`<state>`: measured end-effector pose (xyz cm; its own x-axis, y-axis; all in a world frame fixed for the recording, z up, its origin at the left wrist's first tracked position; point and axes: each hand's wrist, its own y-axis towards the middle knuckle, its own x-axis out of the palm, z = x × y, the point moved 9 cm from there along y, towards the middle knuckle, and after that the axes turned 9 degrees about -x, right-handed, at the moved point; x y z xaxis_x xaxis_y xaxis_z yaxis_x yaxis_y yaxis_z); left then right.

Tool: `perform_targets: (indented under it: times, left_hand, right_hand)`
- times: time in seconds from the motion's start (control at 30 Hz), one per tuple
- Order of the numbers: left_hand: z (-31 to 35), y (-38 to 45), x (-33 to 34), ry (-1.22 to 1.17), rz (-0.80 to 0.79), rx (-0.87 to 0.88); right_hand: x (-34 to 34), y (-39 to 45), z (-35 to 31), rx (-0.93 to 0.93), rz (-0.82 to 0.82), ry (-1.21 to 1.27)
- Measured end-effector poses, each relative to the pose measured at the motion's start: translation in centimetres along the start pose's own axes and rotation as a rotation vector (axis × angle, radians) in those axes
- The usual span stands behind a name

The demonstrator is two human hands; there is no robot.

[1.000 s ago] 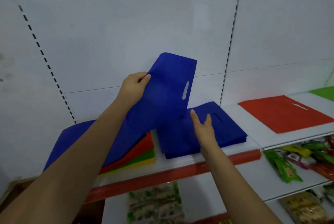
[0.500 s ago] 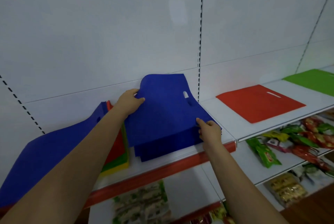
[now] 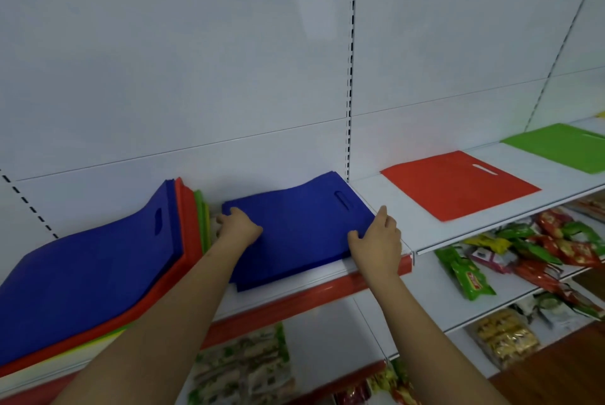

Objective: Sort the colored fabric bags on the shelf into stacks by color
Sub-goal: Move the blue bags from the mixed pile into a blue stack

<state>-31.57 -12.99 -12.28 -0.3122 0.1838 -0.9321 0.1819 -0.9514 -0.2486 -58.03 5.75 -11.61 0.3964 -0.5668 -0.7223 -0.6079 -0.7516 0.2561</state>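
Head view: the flat stack of blue fabric bags (image 3: 294,234) sits on the white shelf (image 3: 386,208) between the hands. Left hand (image 3: 240,228) rests on its left edge, fingers loosely bent; right hand (image 3: 376,241) touches the right front corner, fingers relaxed. Neither hand grips anything.

Progress looks partial. Right of the right hand lie a flat red fabric bag (image 3: 458,187) and, further off, a flat green fabric bag (image 3: 563,146). Left of the left hand, the mixed pile of blue, red, green and yellow bags (image 3: 98,273) is still unsorted.

Can't count bags per stack. Mixed pile runs off the left frame edge; green bag is cut off on the right.
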Motion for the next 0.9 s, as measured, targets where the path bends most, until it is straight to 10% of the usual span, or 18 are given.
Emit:
perform_targets:
  times: [0.27, 0.5, 0.9]
  left_hand:
    - [1.7, -0.1, -1.3, -0.236, -0.006, 0.112]
    - [1.1, -5.1, -13.7, -0.462, 0.144, 0.448]
    - [-30.9, 2.4, -16.0, -0.102, 0.287, -0.039]
  right_hand:
    - [-1.3, 0.4, -0.8, -0.024, 0.029, -0.054]
    - [-0.7, -4.2, -15.5, -0.427, 0.128, 0.111]
    - [11.4, -15.3, -29.5, -0.824, -0.115, -0.298]
